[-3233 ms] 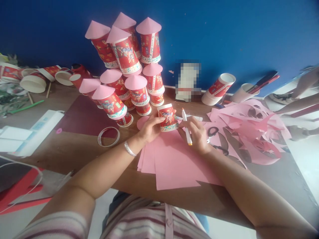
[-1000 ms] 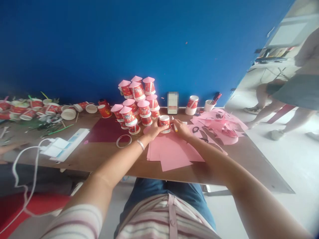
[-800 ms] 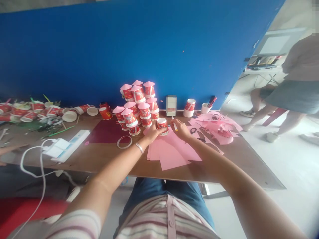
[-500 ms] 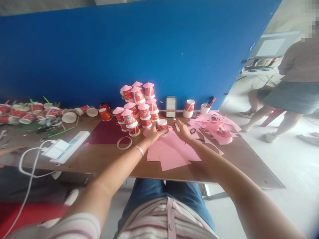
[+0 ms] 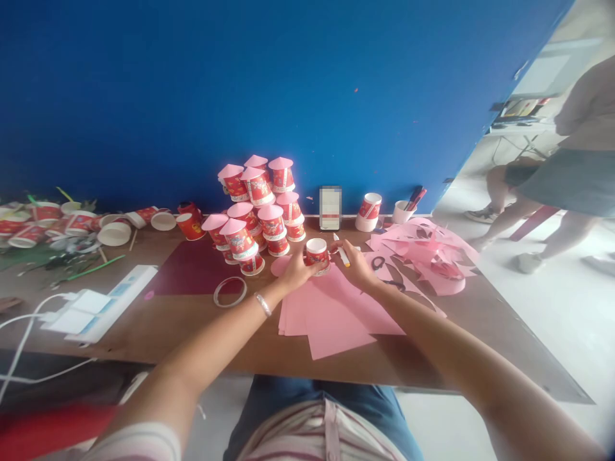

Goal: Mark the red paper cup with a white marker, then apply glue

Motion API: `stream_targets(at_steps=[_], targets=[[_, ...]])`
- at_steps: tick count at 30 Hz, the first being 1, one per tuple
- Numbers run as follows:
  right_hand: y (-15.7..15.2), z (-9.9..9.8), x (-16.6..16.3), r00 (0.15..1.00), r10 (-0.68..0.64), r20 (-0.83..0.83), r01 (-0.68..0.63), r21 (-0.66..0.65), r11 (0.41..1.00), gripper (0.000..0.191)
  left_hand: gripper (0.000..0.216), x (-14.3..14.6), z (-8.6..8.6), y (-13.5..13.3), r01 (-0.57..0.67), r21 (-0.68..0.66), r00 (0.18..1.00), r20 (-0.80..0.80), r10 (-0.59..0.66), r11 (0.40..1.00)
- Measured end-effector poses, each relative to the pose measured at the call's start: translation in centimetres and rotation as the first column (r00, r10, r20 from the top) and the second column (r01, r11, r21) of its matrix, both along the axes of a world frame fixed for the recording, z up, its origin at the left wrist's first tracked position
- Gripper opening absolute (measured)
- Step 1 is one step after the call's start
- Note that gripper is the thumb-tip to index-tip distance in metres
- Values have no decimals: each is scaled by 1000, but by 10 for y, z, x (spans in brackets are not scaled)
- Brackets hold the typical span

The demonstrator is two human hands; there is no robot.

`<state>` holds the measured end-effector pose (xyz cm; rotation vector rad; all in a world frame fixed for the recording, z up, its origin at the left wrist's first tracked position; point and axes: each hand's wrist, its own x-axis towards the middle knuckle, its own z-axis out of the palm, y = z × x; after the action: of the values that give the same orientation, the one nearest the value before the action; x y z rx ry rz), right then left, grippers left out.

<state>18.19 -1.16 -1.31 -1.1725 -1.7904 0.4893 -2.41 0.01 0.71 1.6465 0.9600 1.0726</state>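
Observation:
A red printed paper cup (image 5: pixel 316 251) with a white inside stands mouth up on pink paper sheets (image 5: pixel 327 307). My left hand (image 5: pixel 298 272) is wrapped round its left and front side. Held in my right hand (image 5: pixel 356 264) is a white marker (image 5: pixel 343 255) with a yellow-orange band, tilted with its pale end up. The fingertips of that hand are close by the cup's right side; whether they touch it I cannot tell. Left of the cup, red cups with pink cone tops (image 5: pixel 241 238) stand stacked.
Black-handled scissors (image 5: pixel 394 283) lie by pink paper scraps (image 5: pixel 427 250) on the right. Behind stand a phone (image 5: pixel 330 208), stacked cups (image 5: pixel 368 211) and a pen cup (image 5: pixel 402 211). A tape ring (image 5: pixel 229 292), power strip (image 5: pixel 113 304) and loose cups (image 5: pixel 115 230) are leftward. A person (image 5: pixel 571 166) stands right.
My view has shifted, so the table appears lower and nearer. My right hand has come slightly closer to the cup with the marker still in it. The left hand keeps its hold.

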Motion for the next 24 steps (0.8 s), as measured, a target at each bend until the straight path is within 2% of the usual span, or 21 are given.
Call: stream_targets(at_steps=[7, 14, 16, 23, 24], targets=[[-5, -11, -3, 999, 18, 37, -18, -2, 1000, 18, 61, -3, -11, 3, -35, -39, 999, -42, 33, 999], [-18, -7, -4, 996, 28, 86, -31, 40, 999, 21, 53, -3, -16, -5, 43, -32, 999, -17, -43, 999], [-20, -4, -7, 996, -49, 71, 46, 34, 998, 23, 58, -3, -17, -6, 67, 9, 998, -22, -66, 998], [-20, -3, -7, 994, 41, 101, -46, 41, 998, 25, 50, -7, -16, -6, 104, 41, 991, -87, -101, 994], [-20, -4, -7, 996, 21, 84, -24, 34, 999, 27, 49, -7, -16, -6, 113, 42, 990, -87, -109, 993]])
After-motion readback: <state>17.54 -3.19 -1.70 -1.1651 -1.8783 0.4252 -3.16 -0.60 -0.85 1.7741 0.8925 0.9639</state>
